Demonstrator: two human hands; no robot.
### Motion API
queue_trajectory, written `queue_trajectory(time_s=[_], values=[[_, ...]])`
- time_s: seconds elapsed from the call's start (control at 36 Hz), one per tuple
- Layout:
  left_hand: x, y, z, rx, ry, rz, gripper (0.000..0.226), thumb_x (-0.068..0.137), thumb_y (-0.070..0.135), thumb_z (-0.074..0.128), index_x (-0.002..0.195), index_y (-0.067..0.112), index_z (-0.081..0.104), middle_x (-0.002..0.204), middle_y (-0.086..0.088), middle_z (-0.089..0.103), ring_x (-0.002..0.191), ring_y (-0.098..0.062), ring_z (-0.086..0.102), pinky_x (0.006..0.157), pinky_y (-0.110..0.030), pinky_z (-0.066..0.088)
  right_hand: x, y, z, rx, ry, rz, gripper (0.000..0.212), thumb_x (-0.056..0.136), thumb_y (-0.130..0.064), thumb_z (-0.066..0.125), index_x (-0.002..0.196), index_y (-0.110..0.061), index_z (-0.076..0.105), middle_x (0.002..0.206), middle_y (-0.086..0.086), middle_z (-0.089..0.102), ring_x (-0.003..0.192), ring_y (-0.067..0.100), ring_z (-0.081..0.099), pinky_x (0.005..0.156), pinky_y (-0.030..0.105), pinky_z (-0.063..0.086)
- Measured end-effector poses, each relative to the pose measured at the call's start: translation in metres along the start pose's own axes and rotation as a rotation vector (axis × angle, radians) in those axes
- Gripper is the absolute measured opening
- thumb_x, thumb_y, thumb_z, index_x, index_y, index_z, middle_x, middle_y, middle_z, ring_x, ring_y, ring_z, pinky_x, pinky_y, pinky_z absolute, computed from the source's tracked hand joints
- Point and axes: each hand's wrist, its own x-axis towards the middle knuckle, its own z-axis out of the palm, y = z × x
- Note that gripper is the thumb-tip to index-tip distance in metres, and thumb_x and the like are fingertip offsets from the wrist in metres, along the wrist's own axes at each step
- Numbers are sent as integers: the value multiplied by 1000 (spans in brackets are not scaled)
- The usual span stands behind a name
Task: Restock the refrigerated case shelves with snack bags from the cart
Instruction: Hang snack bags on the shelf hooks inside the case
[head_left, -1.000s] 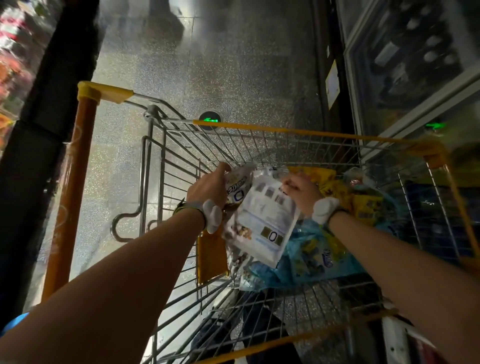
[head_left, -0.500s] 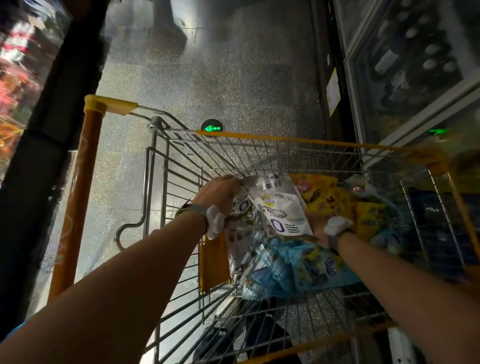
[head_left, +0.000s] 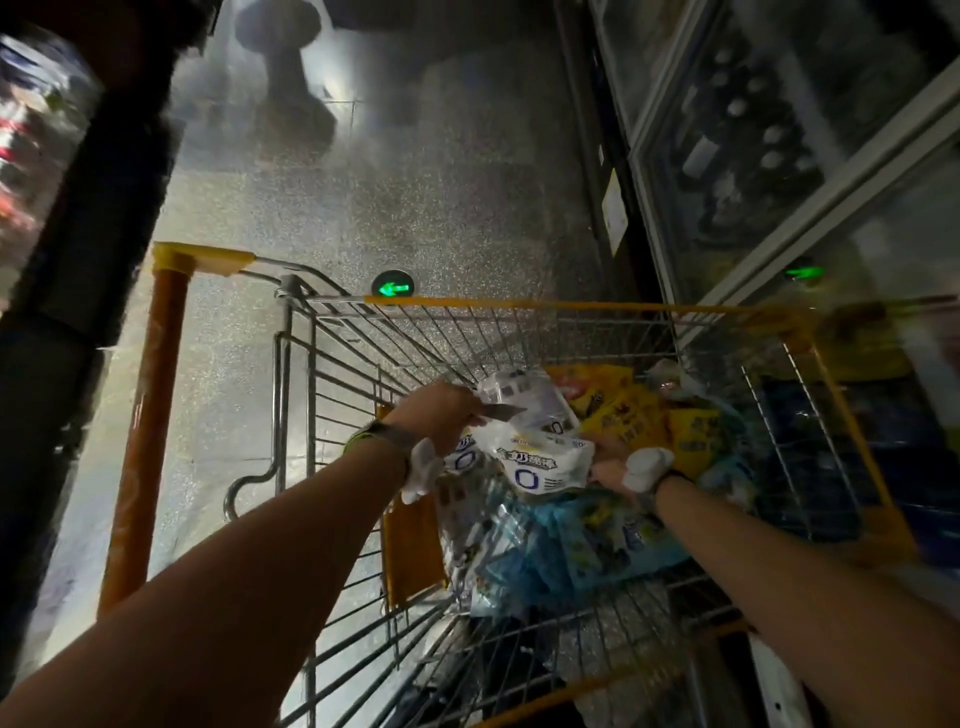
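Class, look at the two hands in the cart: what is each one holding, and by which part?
The left hand grips the left ends of white snack bags. The right hand holds the right end of the front bag; its fingers are hidden.

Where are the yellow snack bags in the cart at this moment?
In the head view, the yellow snack bags lie in the cart near its far right corner, just beyond the right hand and right of the white bags.

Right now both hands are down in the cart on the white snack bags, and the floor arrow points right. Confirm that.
Not quite: the head view shows the green floor arrow pointing left. Both hands, left hand and right hand, are in the cart on the white snack bags.
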Motion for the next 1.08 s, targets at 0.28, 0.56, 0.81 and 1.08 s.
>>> queue_trajectory(time_s=[0.28,0.56,0.81,1.08], values=[[2,17,-35,101,-78,94,38,91,4,60,121,25,68,117,1,68,110,-21,63,88,-31,50,-45,-57,-50,73,210,-287,50,82,-71,54,109,-30,66,105,-9,69,98,12,66,88,38,54],[-6,44,-76,131,50,215,37,91,1,58,119,24,67,114,2,67,109,-18,61,84,-25,46,-104,-117,-68,-807,276,-465,51,88,-70,44,128,-39,51,121,-10,60,112,18,57,103,42,31],[-20,70,-120,218,129,360,30,95,12,56,118,28,66,113,5,68,107,-17,61,76,-23,42,-156,-146,-81,-643,298,-471,37,94,-51,50,114,-22,63,113,1,65,99,21,62,86,41,51],[-28,93,-152,279,129,456,34,95,12,52,124,27,63,115,-3,68,106,-25,62,83,-26,41,-195,-154,-87,-577,388,-450,40,92,-45,57,130,-32,54,123,0,64,107,21,62,90,37,51]])
